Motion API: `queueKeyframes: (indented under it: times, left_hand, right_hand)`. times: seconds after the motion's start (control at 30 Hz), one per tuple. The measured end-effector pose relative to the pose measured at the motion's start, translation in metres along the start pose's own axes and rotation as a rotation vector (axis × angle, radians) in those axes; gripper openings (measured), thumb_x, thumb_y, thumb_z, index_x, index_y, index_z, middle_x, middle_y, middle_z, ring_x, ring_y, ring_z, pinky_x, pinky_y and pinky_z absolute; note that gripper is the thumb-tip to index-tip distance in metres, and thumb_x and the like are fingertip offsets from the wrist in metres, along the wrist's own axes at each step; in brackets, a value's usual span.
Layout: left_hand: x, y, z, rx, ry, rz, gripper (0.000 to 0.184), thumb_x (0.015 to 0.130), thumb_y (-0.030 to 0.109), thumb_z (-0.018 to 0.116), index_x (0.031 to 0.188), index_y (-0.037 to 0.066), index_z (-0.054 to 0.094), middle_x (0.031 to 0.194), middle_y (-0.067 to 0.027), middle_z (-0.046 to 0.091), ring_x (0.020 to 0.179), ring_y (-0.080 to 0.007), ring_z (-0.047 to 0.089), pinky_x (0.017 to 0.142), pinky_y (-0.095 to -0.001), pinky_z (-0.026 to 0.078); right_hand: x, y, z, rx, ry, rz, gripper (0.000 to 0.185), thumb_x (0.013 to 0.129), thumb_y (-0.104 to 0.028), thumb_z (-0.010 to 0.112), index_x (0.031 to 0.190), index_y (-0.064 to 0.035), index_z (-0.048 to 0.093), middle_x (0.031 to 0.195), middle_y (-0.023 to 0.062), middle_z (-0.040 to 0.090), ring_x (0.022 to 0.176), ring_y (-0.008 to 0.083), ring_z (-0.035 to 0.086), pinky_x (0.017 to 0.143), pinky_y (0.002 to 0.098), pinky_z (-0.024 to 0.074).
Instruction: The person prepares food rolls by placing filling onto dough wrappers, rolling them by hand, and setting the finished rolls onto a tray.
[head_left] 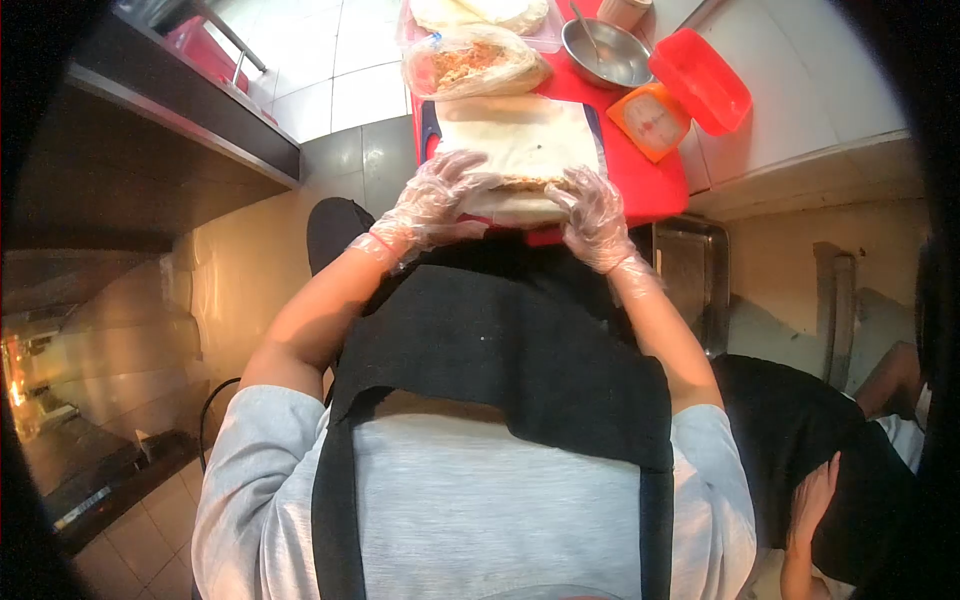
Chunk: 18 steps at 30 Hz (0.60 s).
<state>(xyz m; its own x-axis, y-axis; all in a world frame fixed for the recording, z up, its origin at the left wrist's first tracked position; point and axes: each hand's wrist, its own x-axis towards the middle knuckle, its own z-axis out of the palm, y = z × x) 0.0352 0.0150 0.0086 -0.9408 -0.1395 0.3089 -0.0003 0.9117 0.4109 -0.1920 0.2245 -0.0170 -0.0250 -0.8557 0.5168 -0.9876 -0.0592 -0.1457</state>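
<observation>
A pale, thin wrapper sheet [520, 130] lies on a dark-edged board [430, 125] in front of me. Its near edge is folded up beside a line of crumbly brownish filling [530, 183]. My left hand [440, 203], in a clear plastic glove, curls over the left end of the fold, thumb at the near side. At the right end, my right hand [595, 212], gloved the same way, pinches the fold between fingers and thumb. Beyond the sheet sits a plastic bag [475, 62] of shredded orange and beige filling.
The board rests on a red table [655, 190]. A metal bowl with a spoon [605, 55], an orange-lidded container [650, 122] and a red plastic tub [700, 80] stand at the far right. More pale sheets [480, 12] lie at the back. Another person's hand [815, 500] shows at lower right.
</observation>
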Motion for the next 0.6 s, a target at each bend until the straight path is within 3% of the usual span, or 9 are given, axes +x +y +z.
queueKeyframes:
  times: [0.07,0.1,0.2,0.33,0.47,0.6]
  left_hand:
    - [-0.012,-0.007,0.008,0.041,0.031,0.000,0.072,0.068,0.037,0.086,0.133,0.020,0.058,0.145,-0.0128,0.046,0.136,-0.0367,0.041,0.113,-0.0508,0.035]
    - [-0.012,-0.007,0.009,0.049,0.030,0.004,0.073,0.069,0.036,0.086,0.133,0.019,0.057,0.145,-0.0130,0.046,0.136,-0.0370,0.041,0.113,-0.0511,0.034]
    - [-0.010,-0.003,0.014,0.069,0.031,0.022,0.070,0.070,0.035,0.085,0.132,0.019,0.058,0.143,-0.0128,0.047,0.136,-0.0371,0.042,0.113,-0.0519,0.034]
    - [0.000,0.001,0.022,0.084,0.093,0.110,0.059,0.070,0.035,0.084,0.124,0.021,0.064,0.138,-0.0093,0.052,0.133,-0.0341,0.044,0.107,-0.0534,0.036]
    - [0.006,-0.014,0.042,0.189,0.137,0.201,0.048,0.071,0.033,0.082,0.115,0.022,0.068,0.132,-0.0058,0.056,0.130,-0.0316,0.048,0.102,-0.0523,0.037]
    - [0.009,0.001,0.021,0.111,0.069,0.188,0.047,0.074,0.027,0.082,0.118,0.018,0.067,0.129,-0.0089,0.057,0.129,-0.0337,0.049,0.107,-0.0505,0.038]
  right_hand:
    - [-0.014,0.003,0.018,0.034,0.084,-0.009,0.042,0.074,-0.017,0.075,0.114,-0.0222,0.065,0.133,0.0057,0.055,0.126,0.0327,0.050,0.101,0.0489,0.0402]
    - [-0.015,-0.001,0.020,0.001,0.083,-0.031,0.028,0.078,-0.021,0.075,0.105,-0.0203,0.065,0.128,0.0037,0.058,0.125,0.0306,0.051,0.098,0.0489,0.0410]
    - [-0.008,-0.011,0.028,-0.052,0.135,0.005,0.021,0.080,-0.024,0.077,0.095,-0.0180,0.063,0.124,0.0022,0.060,0.123,0.0278,0.053,0.094,0.0488,0.0421]
    - [0.009,-0.002,0.024,0.150,0.198,0.166,0.023,0.080,-0.019,0.074,0.099,-0.0133,0.063,0.121,0.0042,0.062,0.114,0.0303,0.056,0.093,0.0457,0.0430]
    - [0.014,-0.006,0.001,0.088,0.162,0.192,0.042,0.073,-0.017,0.079,0.111,-0.0085,0.063,0.121,0.0123,0.062,0.112,0.0350,0.058,0.097,0.0448,0.0451]
    - [0.000,-0.021,-0.007,0.150,0.057,0.204,0.063,0.066,-0.027,0.082,0.123,-0.0132,0.061,0.132,0.0107,0.054,0.124,0.0343,0.049,0.104,0.0496,0.0373]
